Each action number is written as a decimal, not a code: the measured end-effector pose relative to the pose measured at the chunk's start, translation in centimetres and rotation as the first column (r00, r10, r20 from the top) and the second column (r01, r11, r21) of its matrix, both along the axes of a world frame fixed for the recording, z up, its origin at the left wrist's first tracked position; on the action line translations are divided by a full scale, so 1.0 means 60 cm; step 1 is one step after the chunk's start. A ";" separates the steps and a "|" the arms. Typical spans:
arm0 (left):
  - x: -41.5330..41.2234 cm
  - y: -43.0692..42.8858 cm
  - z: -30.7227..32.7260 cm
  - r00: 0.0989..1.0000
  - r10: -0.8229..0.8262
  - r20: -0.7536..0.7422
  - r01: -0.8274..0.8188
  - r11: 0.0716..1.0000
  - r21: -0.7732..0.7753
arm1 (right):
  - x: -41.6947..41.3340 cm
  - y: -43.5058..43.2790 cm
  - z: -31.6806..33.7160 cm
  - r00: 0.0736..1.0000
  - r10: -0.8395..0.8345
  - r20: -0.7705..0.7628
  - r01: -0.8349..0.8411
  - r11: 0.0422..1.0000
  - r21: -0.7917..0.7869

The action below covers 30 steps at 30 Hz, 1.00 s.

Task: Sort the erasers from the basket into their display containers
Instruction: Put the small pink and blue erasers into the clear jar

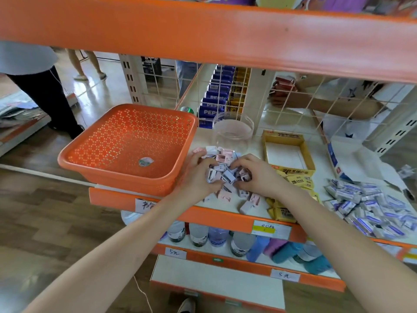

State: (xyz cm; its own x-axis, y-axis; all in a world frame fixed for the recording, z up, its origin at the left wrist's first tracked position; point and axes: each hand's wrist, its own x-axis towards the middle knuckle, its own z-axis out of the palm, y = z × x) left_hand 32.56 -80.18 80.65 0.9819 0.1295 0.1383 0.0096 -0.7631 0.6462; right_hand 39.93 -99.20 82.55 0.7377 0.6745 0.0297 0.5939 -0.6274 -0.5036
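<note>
An orange perforated basket sits at the shelf's left end, holding only a sticker on its floor. A heap of small pink, white and lilac erasers lies on the shelf beside it. My left hand and my right hand cup a bunch of these erasers between them. Behind the heap stands a clear round jar with nothing in it. A yellow display box stands open to the right. Yellow-wrapped erasers lie in front of it. A pile of white-and-purple wrapped erasers covers the shelf's right end.
An orange shelf beam runs overhead, close above. A wire grid backs the shelf, with another person's arm behind it. A blue-and-white box lies on its side at right. Bottles fill the lower shelf. A person stands at left.
</note>
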 end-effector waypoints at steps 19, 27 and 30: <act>-0.025 0.015 -0.002 0.998 -0.046 0.046 0.044 0.998 0.050 | -0.009 0.034 0.005 0.999 0.004 0.047 0.002 0.992 -0.129; -0.025 0.014 -0.001 0.998 -0.045 0.046 0.043 0.998 0.051 | -0.002 0.027 0.016 0.999 -0.038 0.022 0.039 0.997 -0.069; -0.026 0.012 -0.002 0.997 -0.022 0.076 0.018 0.999 0.051 | 0.001 0.020 0.018 0.999 -0.028 0.024 0.030 0.997 -0.066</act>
